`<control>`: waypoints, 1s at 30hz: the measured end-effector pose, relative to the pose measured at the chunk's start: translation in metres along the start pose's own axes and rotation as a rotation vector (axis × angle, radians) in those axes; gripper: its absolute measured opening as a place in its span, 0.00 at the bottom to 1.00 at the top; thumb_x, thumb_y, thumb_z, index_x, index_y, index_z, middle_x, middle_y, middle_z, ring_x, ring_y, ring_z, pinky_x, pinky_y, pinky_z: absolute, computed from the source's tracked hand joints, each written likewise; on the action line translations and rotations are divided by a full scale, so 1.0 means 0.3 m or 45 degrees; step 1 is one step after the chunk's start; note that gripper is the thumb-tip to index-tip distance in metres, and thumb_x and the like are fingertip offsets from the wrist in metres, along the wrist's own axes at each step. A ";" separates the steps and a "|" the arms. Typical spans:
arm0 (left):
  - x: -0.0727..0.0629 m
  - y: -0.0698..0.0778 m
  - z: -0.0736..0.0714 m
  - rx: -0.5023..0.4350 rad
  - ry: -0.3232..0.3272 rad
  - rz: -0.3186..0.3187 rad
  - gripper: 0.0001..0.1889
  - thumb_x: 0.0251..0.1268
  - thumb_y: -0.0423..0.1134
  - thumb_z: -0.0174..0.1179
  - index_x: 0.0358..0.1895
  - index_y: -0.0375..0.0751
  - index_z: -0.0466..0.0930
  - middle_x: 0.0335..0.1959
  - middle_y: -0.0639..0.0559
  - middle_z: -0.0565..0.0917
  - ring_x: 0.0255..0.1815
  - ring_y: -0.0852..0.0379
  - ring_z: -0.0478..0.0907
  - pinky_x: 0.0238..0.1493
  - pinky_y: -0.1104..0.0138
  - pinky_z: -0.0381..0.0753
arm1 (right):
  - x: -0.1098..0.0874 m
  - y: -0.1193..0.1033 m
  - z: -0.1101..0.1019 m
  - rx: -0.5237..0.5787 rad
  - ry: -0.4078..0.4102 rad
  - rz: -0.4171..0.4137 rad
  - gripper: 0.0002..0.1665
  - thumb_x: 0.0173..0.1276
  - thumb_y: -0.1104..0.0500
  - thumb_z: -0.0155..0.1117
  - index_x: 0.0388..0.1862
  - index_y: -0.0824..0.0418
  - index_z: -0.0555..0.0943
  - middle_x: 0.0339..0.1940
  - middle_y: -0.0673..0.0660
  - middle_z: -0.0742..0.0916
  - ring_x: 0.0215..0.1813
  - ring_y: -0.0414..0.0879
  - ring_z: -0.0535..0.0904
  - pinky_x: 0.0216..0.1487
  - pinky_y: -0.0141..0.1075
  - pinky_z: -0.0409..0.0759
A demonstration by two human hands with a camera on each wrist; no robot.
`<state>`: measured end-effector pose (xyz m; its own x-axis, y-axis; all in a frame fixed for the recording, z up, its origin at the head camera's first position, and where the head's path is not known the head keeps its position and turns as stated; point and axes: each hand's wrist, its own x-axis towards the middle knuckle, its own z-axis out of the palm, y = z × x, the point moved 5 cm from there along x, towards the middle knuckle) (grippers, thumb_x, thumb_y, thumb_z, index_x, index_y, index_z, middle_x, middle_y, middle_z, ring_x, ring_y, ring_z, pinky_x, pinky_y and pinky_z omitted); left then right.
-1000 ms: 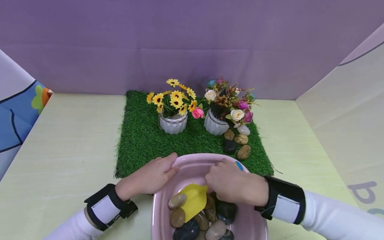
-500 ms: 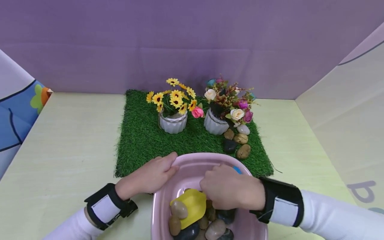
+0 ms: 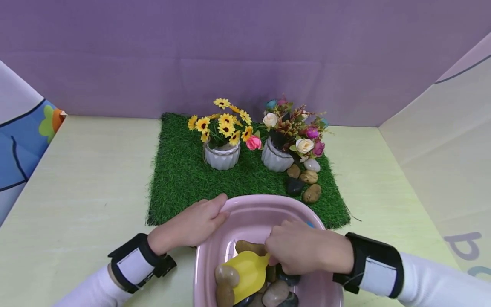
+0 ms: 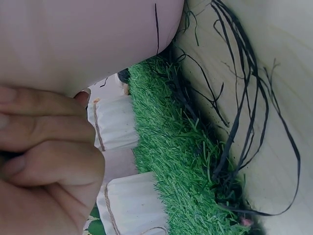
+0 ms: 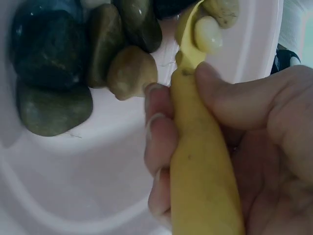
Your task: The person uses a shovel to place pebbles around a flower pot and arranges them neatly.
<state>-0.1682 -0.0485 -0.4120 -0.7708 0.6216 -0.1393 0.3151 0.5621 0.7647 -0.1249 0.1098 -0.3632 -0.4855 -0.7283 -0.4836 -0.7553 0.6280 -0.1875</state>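
My left hand [image 3: 193,225] grips the left rim of a pink plastic basin [image 3: 264,198]; in the left wrist view its fingers [image 4: 54,159] curl at the basin's wall. Inside the basin, my right hand [image 3: 297,247] holds a yellow toy shovel [image 3: 253,273] by its handle. The right wrist view shows thumb and fingers wrapped round that handle [image 5: 200,152]. The shovel's blade lies among smooth stones, with a pale stone [image 3: 227,276] overlapping its left edge. Brown, grey and dark stones [image 5: 132,73] cover part of the basin floor.
Behind the basin lies a green grass mat [image 3: 180,183]. On it stand a white pot [image 3: 222,157] of yellow flowers and another pot [image 3: 275,157] of mixed roses. Several stones [image 3: 311,193] sit at the mat's right. Black strands [image 4: 249,88] trail from the mat's edge.
My right hand and the shovel have moved down toward the near part of the basin, the blade shifting among the stones. The left hand stays on the rim.
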 end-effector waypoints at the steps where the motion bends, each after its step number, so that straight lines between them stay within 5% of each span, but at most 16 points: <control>1: 0.000 0.001 0.000 -0.001 -0.001 0.000 0.05 0.72 0.39 0.41 0.36 0.44 0.61 0.22 0.50 0.71 0.16 0.64 0.75 0.16 0.72 0.76 | -0.003 -0.002 0.004 0.003 -0.012 -0.015 0.11 0.59 0.54 0.64 0.19 0.49 0.76 0.20 0.42 0.79 0.27 0.38 0.75 0.37 0.35 0.73; 5: -0.001 0.002 -0.004 0.016 0.001 -0.003 0.05 0.72 0.39 0.41 0.36 0.44 0.61 0.21 0.51 0.71 0.15 0.64 0.74 0.16 0.71 0.75 | -0.008 0.000 0.026 0.025 -0.059 -0.084 0.13 0.63 0.51 0.61 0.19 0.49 0.73 0.19 0.42 0.77 0.30 0.36 0.76 0.41 0.36 0.74; 24: 0.000 0.002 0.000 0.031 0.000 -0.010 0.05 0.72 0.40 0.41 0.36 0.44 0.61 0.21 0.51 0.71 0.15 0.64 0.74 0.16 0.72 0.75 | 0.005 0.027 0.063 0.215 -0.072 -0.193 0.07 0.61 0.53 0.62 0.23 0.47 0.77 0.22 0.37 0.78 0.27 0.28 0.72 0.33 0.23 0.72; 30: 0.001 0.003 0.000 0.031 -0.002 -0.015 0.05 0.72 0.40 0.41 0.36 0.44 0.62 0.21 0.51 0.71 0.15 0.64 0.74 0.16 0.71 0.75 | -0.013 0.026 0.034 0.308 -0.011 -0.366 0.07 0.62 0.55 0.61 0.24 0.50 0.77 0.20 0.38 0.74 0.24 0.28 0.67 0.32 0.19 0.67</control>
<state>-0.1681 -0.0479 -0.4114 -0.7738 0.6157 -0.1488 0.3195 0.5823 0.7476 -0.1243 0.1203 -0.3714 -0.2646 -0.8826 -0.3886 -0.7339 0.4457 -0.5126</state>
